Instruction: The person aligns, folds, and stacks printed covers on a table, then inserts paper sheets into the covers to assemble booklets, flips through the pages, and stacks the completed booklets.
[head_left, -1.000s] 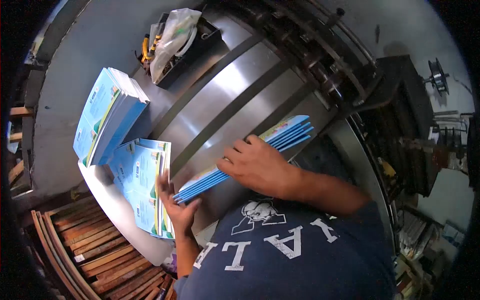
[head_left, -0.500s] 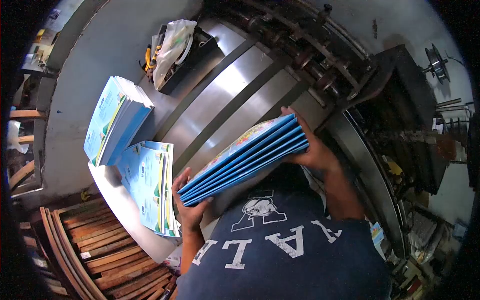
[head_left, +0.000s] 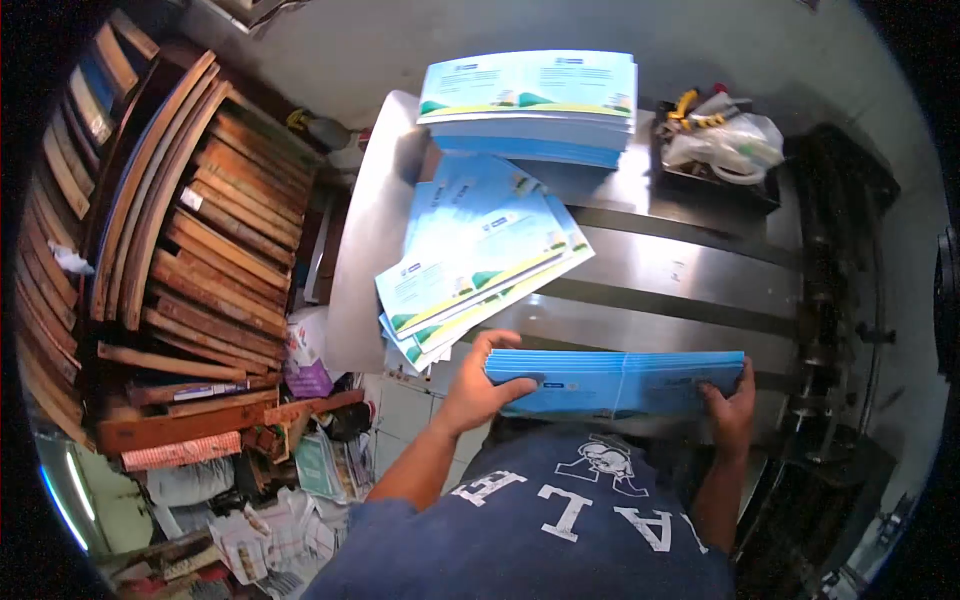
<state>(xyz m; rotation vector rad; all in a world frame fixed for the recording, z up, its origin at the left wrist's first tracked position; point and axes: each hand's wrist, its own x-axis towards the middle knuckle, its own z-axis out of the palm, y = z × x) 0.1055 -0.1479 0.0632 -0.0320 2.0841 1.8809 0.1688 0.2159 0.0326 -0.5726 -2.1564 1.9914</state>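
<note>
Both hands hold a bundle of blue printed booklets [head_left: 625, 388] level in front of my chest, their edges stacked in thin layers along the top. My left hand [head_left: 482, 388] grips the left end, thumb on the near face and fingers behind. At the other end, my right hand [head_left: 733, 402] is closed round the corner with its thumb on the near face. Beyond my left hand lies a loose, fanned pile of light-blue printed booklets [head_left: 490, 262]. A tall, neater stack of the same booklets [head_left: 530, 85] stands behind it.
The metal table [head_left: 640, 270] has dark strips across it. A black tray [head_left: 715, 185] at back right holds tools and a plastic bag [head_left: 735, 145]. Dark machinery [head_left: 825, 290] stands to the right. A rack of wooden boards [head_left: 220, 240] and scrap paper [head_left: 265, 540] are at left.
My view has swung round toward the wooden rack. The held bundle has gone from slanted with spread layers to level, with layers closer together and a printed blue face toward me.
</note>
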